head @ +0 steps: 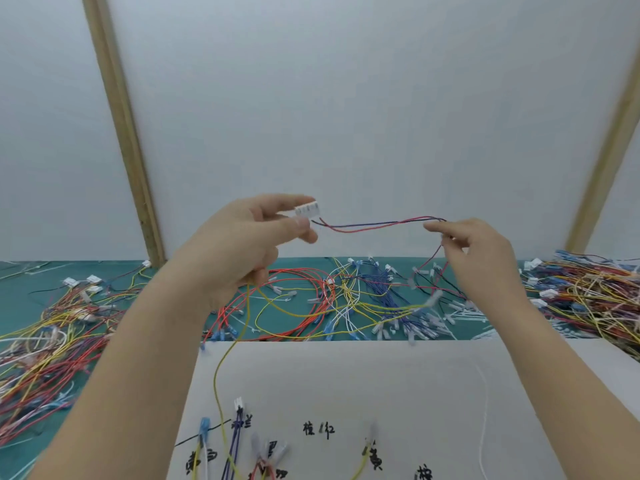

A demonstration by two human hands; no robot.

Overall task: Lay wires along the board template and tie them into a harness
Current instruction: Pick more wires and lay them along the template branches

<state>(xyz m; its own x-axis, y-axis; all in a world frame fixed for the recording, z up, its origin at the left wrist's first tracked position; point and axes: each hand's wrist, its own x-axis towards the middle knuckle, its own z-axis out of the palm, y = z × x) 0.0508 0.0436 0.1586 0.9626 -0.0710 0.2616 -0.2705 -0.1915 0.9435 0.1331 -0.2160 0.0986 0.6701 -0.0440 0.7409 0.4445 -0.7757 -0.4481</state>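
Note:
My left hand is raised above the table and pinches a small white connector between thumb and fingers. Red, blue and black wires run from the connector to my right hand, which pinches them at its fingertips. A yellow wire hangs from my left hand down to the white board template. On the template's near edge lie several wires with terminals next to handwritten labels.
A green mat carries loose wires: a mixed pile at left, red, yellow and blue wires in the middle, a dense heap at right. A white wall with wooden strips rises behind.

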